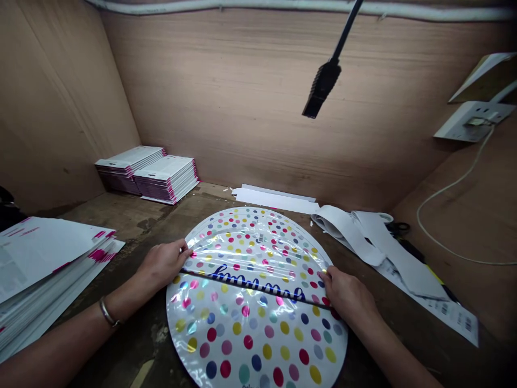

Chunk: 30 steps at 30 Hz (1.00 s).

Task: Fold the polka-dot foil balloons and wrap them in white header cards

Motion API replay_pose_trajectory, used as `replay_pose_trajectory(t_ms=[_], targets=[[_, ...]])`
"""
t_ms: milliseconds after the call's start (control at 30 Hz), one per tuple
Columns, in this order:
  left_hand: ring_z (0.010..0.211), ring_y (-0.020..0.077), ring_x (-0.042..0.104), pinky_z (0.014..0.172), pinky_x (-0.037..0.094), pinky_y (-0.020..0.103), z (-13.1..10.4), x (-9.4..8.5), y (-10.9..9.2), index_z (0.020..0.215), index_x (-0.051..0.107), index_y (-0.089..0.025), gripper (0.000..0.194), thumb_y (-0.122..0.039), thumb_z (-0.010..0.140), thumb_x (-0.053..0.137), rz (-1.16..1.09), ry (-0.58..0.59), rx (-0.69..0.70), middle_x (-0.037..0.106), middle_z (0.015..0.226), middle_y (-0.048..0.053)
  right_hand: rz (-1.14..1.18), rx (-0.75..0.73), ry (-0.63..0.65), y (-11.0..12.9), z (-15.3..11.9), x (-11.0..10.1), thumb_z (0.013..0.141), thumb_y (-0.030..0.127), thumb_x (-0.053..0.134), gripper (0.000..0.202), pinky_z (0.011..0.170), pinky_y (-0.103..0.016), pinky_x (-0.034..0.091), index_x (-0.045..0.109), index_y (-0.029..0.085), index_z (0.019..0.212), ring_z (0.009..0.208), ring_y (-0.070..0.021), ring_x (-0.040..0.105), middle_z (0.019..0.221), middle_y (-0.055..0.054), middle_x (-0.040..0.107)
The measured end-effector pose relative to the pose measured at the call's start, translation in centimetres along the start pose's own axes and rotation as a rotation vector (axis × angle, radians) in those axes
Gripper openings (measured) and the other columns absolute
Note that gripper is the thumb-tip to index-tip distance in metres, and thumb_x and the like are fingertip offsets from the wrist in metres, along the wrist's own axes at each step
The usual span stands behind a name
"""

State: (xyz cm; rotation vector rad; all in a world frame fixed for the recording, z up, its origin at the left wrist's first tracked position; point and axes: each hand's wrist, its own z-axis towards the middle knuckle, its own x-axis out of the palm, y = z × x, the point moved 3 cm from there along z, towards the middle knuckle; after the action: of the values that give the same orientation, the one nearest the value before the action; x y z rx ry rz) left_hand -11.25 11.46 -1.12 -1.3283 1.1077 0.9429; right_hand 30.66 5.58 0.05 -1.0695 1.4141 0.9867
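Blue script on the polka-dot foil balloon [254, 312] runs along its fold, upside down and unreadable from the head view. Stacks of printed cards [165, 178] sit at the back left, paper strips [363, 231] and scissors [398, 228] to the right, a lamp head [322, 89] overhead. Left hand [161, 264] and right hand [345, 293] each pinch an end of the fold, the balloon flat on the worn table [133, 215].

A glossy foil balloon [254, 318], shiny and crinkled with coloured dots, lies on a rough, worn wooden table [133, 215]. Matt plywood walls [242, 97] stand behind smooth white paper strips [363, 231].
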Motion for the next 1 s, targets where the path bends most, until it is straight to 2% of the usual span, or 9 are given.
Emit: replay_pose_trajectory(t_ms=[133,233,300,400,533,633,733,867,1000], targets=[[0.090,0.0304,0.062,0.074,0.042,0.038,-0.8,-0.6,-2.1,0.104,0.059,-0.017,0.031,-0.035,0.088,0.040,0.203,-0.102,0.033,0.068,0.090,0.013,-0.014,-0.003,0.000,0.4,-0.1,0.4,0.092,0.040,0.031,0.036,0.056,-0.033,0.044,0.061,0.020,0.086,0.072,-0.0270,0.066,0.079,-0.012,0.069],[0.128,0.0307,0.039,0.101,0.029,0.046,-3.0,0.6,-6.9,0.133,0.042,-0.016,0.047,-0.024,0.087,0.043,0.179,-0.200,0.309,0.046,0.137,0.015,-0.043,-0.005,-0.006,0.3,-0.2,0.5,0.092,0.038,0.028,0.038,0.057,-0.036,0.046,0.061,0.019,0.090,0.072,-0.0283,0.066,0.078,-0.013,0.069],[0.137,0.0268,0.024,0.109,0.021,0.044,-5.0,2.5,-10.5,0.144,0.026,-0.021,0.057,-0.031,0.090,0.043,0.055,-0.059,0.611,0.027,0.150,0.008,-0.063,-0.007,-0.004,0.3,-0.4,0.4,0.093,0.038,0.025,0.041,0.057,-0.037,0.047,0.061,0.018,0.092,0.071,-0.0286,0.066,0.077,-0.014,0.069],[0.139,0.0279,0.018,0.111,0.018,0.046,-7.1,5.0,-13.6,0.146,0.019,-0.022,0.062,-0.044,0.092,0.040,-0.040,0.112,0.785,0.023,0.151,0.008,-0.095,-0.028,-0.032,1.5,-1.8,-0.1,0.093,0.035,0.025,0.043,0.070,-0.045,0.049,0.062,0.013,0.101,0.086,-0.0320,0.065,0.089,-0.018,0.068],[0.139,0.0304,0.014,0.110,0.017,0.052,-7.6,6.1,-13.8,0.145,0.021,-0.023,0.059,-0.043,0.093,0.039,-0.028,0.111,0.793,0.021,0.151,0.009,-0.036,-0.370,-0.086,6.9,-6.2,0.4,0.091,0.030,0.036,0.049,0.109,-0.048,0.025,0.041,0.011,0.136,0.135,-0.0286,0.029,0.144,-0.015,0.039],[0.139,0.0310,0.015,0.110,0.017,0.053,-7.4,6.0,-13.3,0.144,0.025,-0.023,0.057,-0.040,0.092,0.041,-0.020,0.079,0.791,0.023,0.150,0.010,0.100,-0.701,0.089,9.0,-9.3,2.3,0.088,0.040,0.043,0.064,0.113,-0.045,0.019,0.027,0.012,0.144,0.140,-0.0252,0.015,0.152,-0.011,0.021],[0.139,0.0313,0.017,0.110,0.018,0.053,-7.3,5.9,-13.1,0.144,0.026,-0.024,0.057,-0.041,0.092,0.041,-0.025,0.099,0.773,0.023,0.150,0.009,0.098,-0.492,0.145,4.4,-9.6,3.7,0.091,0.048,0.033,0.067,0.113,-0.047,0.019,0.021,0.012,0.145,0.140,-0.0242,0.014,0.152,-0.011,0.015],[0.139,0.0317,0.013,0.109,0.017,0.054,-7.4,5.8,-13.2,0.145,0.024,-0.024,0.056,-0.040,0.093,0.039,-0.012,0.155,0.754,0.020,0.151,0.010,-0.025,-0.088,-0.079,-3.1,-8.9,2.7,0.092,0.039,0.031,0.061,0.110,-0.053,0.022,0.032,0.001,0.140,0.138,-0.0301,0.018,0.149,-0.020,0.023],[0.139,0.0321,0.014,0.109,0.016,0.054,-7.7,5.3,-13.9,0.144,0.025,-0.023,0.056,-0.041,0.093,0.039,-0.017,0.158,0.761,0.020,0.151,0.010,0.020,-0.416,-0.282,0.5,-8.4,1.0,0.092,0.028,0.031,0.053,0.112,-0.049,0.022,0.033,0.006,0.141,0.140,-0.0252,0.013,0.151,-0.013,0.021]])
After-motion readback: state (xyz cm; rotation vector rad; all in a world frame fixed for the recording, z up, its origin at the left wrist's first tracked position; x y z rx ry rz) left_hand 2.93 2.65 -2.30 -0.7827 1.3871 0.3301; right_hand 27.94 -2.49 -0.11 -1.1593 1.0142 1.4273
